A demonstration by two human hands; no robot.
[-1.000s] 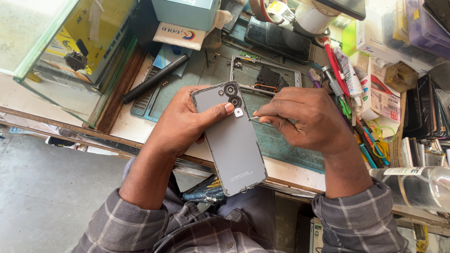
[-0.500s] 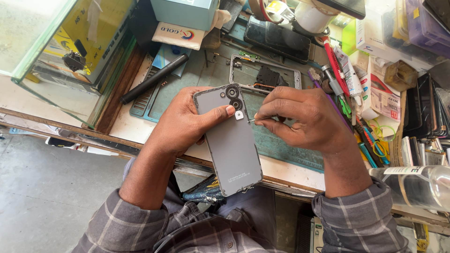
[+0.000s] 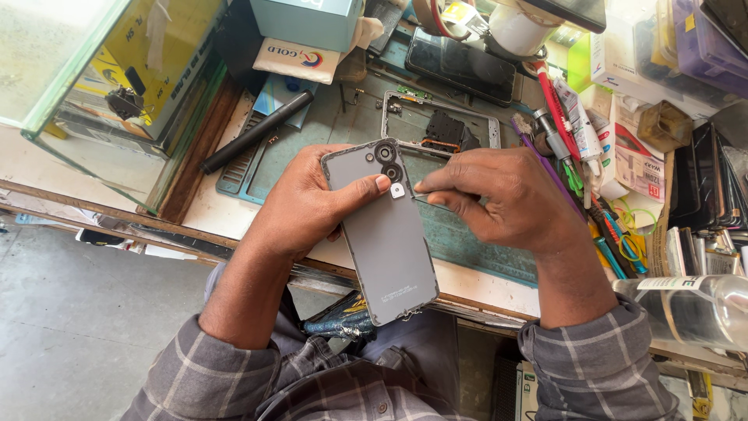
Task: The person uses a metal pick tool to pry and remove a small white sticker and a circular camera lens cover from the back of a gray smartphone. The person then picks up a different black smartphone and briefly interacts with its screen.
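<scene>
A pale teal box [image 3: 308, 19] sits at the top edge, and a white packet [image 3: 300, 58] with red and blue print lies just beneath it. A dark phone screen [image 3: 461, 66] lies flat behind the bench mat. White cartons with red print [image 3: 635, 168] crowd the right side.

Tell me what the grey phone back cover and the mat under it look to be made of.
Phone back cover: probably plastic, matte grey, with an even, dull surface and no sharp reflections. Mat: looks like rubber or silicone, dull green, lying flat with a raised edge and moulded slots on its left side.
</scene>
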